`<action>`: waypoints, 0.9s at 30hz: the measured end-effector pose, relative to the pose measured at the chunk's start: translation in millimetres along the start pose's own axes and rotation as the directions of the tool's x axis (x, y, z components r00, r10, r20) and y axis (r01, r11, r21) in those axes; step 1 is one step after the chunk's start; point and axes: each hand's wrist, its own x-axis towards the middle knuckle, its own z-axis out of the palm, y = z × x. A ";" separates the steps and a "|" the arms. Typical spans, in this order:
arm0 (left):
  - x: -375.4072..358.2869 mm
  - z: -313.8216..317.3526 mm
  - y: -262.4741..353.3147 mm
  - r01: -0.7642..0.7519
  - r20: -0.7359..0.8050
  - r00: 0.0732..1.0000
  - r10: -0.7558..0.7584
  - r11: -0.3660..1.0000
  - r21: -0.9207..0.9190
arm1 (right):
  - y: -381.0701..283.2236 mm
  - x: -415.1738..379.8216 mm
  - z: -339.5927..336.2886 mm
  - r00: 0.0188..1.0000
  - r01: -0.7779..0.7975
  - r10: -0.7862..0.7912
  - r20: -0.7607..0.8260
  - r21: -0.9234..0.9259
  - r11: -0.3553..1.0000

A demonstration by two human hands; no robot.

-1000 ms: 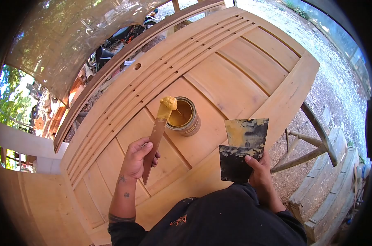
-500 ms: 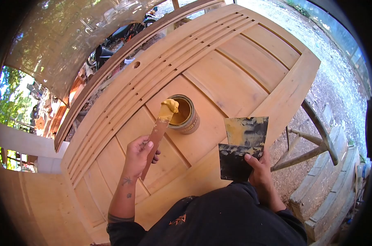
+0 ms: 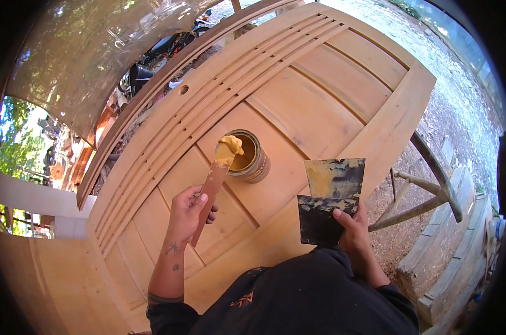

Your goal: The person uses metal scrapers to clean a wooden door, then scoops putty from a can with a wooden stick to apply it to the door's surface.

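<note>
My left hand [image 3: 189, 212] is closed around a flat brown wooden stick [image 3: 211, 187]. Its upper end carries a thick lump of yellow-tan putty [image 3: 230, 147], held at the near-left rim of an open can [image 3: 259, 170]. More putty coats the inside of the can, which stands on a wooden panelled door [image 3: 297, 120]. In my right hand [image 3: 353, 228] are two dark putty spreaders, one overlapping the other. The upper spreader [image 3: 336, 177] is smeared with tan putty; the lower black spreader [image 3: 323, 220] lies under my thumb and has dried putty along its top edge.
Beyond the door's far long edge runs a dark wooden frame piece [image 3: 147, 97]. A trestle leg [image 3: 431, 167] shows at the right, with wooden beams [image 3: 448, 245] on the ground beside it. Another light wooden panel [image 3: 41, 273] stands at the lower left.
The view has shifted very slightly. Both hands, the putty-loaded stick and the spreaders keep nearly the same positions.
</note>
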 end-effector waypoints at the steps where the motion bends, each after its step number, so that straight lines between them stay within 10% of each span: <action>1: 0.1 0.0 0.2 -0.001 0.000 1.000 0.001 1.000 0.003 | -0.1 0.1 0.1 1.000 0.000 0.000 -0.001 -0.002 1.000; 27: -2.5 -3.8 10.9 0.008 0.008 1.000 -0.008 0.999 -0.036 | -6.6 1.6 4.7 1.000 -0.010 0.009 -0.022 -0.022 1.000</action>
